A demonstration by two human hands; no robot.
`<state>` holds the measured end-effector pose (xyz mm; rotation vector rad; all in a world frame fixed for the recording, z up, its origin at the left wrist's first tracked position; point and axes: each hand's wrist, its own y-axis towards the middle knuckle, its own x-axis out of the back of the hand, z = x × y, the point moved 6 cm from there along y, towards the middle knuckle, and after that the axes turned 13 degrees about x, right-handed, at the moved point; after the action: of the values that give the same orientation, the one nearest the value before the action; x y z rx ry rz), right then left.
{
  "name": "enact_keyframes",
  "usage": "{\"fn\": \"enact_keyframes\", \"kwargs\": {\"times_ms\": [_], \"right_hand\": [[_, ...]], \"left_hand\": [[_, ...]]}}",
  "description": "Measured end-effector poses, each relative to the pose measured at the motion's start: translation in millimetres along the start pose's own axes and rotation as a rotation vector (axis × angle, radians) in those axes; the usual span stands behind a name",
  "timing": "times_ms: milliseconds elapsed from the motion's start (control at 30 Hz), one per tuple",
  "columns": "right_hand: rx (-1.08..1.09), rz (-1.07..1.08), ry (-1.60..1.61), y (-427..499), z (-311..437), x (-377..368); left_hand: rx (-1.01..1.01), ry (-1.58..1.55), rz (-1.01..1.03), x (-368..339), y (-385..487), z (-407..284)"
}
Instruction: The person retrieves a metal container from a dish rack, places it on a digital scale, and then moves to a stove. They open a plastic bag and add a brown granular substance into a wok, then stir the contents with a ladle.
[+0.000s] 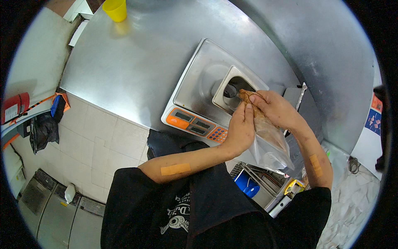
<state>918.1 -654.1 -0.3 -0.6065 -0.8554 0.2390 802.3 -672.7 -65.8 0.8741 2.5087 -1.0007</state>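
Both hands grip a clear plastic bag (275, 146) smeared with a brown substance inside. My left hand (241, 127) pinches it near its upper, brown-stained end. My right hand (273, 105) holds the same end from the other side, thumb towards the left fingers. That end reaches over a square stainless-steel container (218, 97), whose dark interior is partly hidden by my hands. The container stands on the metal platter (194, 87) of an electronic scale (171, 119) with an orange panel and blue keys. The bag's clear lower part hangs towards me.
The scale stands on a stainless-steel counter (149, 62) with a raised metal wall at the right. A yellow plastic cup (116, 11) is at the far left. A long metal utensil (301, 96) lies right of my right hand. A blue cylindrical container (248, 185) sits below the counter.
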Motion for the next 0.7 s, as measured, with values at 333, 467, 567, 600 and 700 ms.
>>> {"fn": "enact_keyframes", "kwargs": {"times_ms": [333,467,567,600,700], "right_hand": [[-0.063,-0.037,0.066,14,-6,-1],[-0.162,0.045,0.136,10,-14,5],[-0.227,0.068,0.356,4,-17,10],[-0.22,0.112,0.361,3,-15,10],[-0.194,0.211,0.383,3,-10,10]], "left_hand": [[0.046,-0.024,-0.005,0,6,4],[0.146,-0.227,0.142,-11,5,13],[0.191,-0.355,0.247,-16,1,14],[0.21,-0.395,0.277,-15,0,14],[0.096,-0.303,0.268,-12,-8,5]]}}
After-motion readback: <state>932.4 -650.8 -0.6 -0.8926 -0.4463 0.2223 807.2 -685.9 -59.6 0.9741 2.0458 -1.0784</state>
